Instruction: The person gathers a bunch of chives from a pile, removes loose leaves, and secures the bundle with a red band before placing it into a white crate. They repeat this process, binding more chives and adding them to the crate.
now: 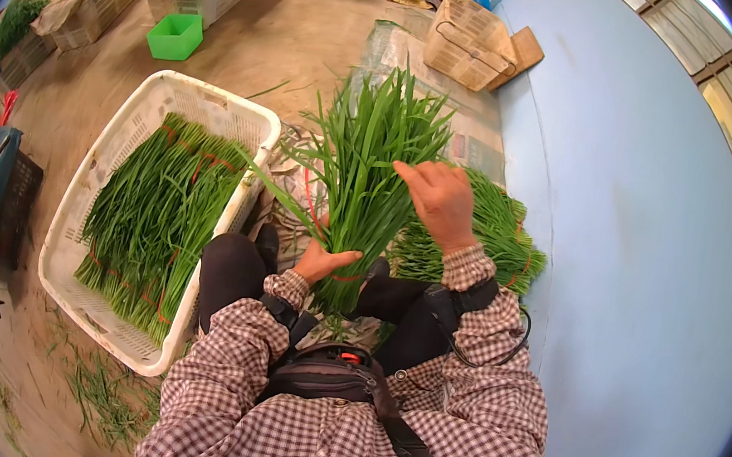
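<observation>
A bundle of long flat green leaves, apparently garlic chives point(372, 181), stands upright before me with a red tie round its lower part. My left hand point(326, 259) grips it low down, thumb across the front, and a red strand runs up beside that hand. My right hand point(437, 193) is at the bundle's upper right side, its fingers bent and the thumb and forefinger at the leaves; whether they pinch a leaf is unclear. More tied green bundles point(508, 246) lie on the right, partly behind my right arm.
At left stands a white plastic crate point(217, 97) holding several tied bundles point(161, 224). A blue wall point(640, 228) rises close on the right. Farther off are a green plastic tub point(175, 37) and a tan crate point(471, 39). Loose leaf scraps point(105, 395) litter the floor.
</observation>
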`<state>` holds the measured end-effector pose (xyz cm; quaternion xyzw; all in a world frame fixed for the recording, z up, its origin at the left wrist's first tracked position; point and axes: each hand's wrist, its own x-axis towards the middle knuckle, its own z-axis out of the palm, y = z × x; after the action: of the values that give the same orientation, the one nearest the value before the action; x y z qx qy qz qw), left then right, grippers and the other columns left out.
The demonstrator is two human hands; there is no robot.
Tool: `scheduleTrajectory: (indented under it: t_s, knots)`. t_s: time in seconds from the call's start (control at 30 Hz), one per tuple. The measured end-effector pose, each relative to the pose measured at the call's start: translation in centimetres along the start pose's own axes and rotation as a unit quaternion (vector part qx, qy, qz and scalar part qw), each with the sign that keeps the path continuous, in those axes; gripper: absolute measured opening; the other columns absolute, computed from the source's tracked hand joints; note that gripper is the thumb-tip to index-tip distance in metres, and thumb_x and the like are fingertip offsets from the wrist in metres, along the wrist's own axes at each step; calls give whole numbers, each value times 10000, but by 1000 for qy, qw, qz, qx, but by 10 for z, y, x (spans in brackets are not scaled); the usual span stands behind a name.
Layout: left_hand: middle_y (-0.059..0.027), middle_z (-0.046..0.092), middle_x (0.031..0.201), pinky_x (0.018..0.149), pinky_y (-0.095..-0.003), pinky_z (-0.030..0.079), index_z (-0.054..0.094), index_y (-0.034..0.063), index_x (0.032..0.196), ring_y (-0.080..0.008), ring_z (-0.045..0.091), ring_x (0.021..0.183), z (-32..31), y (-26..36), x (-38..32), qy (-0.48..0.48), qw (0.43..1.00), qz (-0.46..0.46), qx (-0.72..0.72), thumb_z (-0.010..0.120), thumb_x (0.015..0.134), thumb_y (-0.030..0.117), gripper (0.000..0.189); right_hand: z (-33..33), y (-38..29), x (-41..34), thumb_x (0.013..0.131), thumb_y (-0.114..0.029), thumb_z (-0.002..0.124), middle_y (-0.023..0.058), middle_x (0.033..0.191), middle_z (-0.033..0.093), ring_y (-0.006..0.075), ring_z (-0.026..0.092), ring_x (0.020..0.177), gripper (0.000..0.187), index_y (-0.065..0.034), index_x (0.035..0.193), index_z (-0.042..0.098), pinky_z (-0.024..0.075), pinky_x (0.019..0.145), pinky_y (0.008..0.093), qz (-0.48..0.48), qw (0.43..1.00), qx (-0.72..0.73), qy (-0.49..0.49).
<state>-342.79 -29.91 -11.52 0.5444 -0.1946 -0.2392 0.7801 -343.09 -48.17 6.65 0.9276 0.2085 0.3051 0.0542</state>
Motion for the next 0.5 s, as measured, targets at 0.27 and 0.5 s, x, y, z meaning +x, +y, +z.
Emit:
scheduleTrajectory:
  t_s: [0.27,0.5]
  knots:
    - [-138,482,1200,904,-393,428,322,48,1307,-256,497,1081,-1,0,0,-30,999,-26,-3,719,738,205,711,12,11,-30,857,-117,557,54,741,600,126,507,604,100,-49,912,606,403,520,269,362,892,247,109]
    - [-122,535,1146,858,-403,466,452,3,1197,-242,554,979,-23,-5,4,52,989,-116,-77,667,765,216,527,4,9,-132,834,-154,586,117,1027,592,174,568,673,204,-96,1029,604,483,589,303,319,917,224,-89]
